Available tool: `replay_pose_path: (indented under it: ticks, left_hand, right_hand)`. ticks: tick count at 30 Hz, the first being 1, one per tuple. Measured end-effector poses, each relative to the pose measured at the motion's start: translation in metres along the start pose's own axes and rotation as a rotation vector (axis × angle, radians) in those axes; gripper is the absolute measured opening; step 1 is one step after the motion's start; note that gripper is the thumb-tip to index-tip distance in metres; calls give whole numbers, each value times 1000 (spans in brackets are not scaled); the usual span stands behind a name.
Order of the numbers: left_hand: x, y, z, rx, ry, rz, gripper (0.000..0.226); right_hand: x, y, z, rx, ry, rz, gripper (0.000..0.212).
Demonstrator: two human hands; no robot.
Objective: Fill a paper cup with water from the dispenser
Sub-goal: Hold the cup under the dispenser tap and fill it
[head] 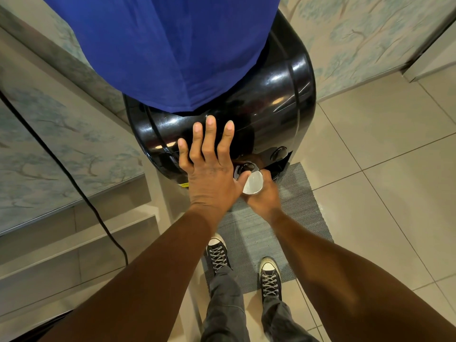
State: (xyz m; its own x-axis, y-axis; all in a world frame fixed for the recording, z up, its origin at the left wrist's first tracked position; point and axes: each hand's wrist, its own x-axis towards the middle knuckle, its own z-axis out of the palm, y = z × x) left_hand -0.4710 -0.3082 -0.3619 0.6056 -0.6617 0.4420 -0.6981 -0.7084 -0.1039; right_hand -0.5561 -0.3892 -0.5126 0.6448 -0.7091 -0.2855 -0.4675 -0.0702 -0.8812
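Observation:
A glossy black water dispenser (276,99) stands before me, its bottle covered in blue cloth (160,50). My left hand (209,169) lies flat on the dispenser's front top, fingers spread, thumb reaching toward a round tap button (246,167). A white paper cup (254,182) sits just below the taps, gripped from underneath by my right hand (265,201). A second round tap button (278,152) shows to the right. The cup's inside looks pale; I cannot tell whether water is in it.
A grey mat (303,208) lies on the tiled floor under my sneakers (217,253). A black cable (74,183) runs down over beige steps (74,243) at the left. Patterned wall panels flank the dispenser.

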Motion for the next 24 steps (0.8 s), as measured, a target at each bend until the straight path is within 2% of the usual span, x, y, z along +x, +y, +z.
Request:
replay_pose_path:
  ticks: [7, 11, 24]
  left_hand:
    - [0, -1, 0, -22, -19, -2, 119]
    - [0, 0, -4, -53, -50, -7, 110]
    - [0, -9, -41, -106, -355, 45, 101]
  right_hand:
    - [-12, 12, -10, -34, -37, -10, 69]
    - [-25, 13, -21, -80, -65, -46, 73]
    - [-63, -24, -45, -177, -163, -114, 79]
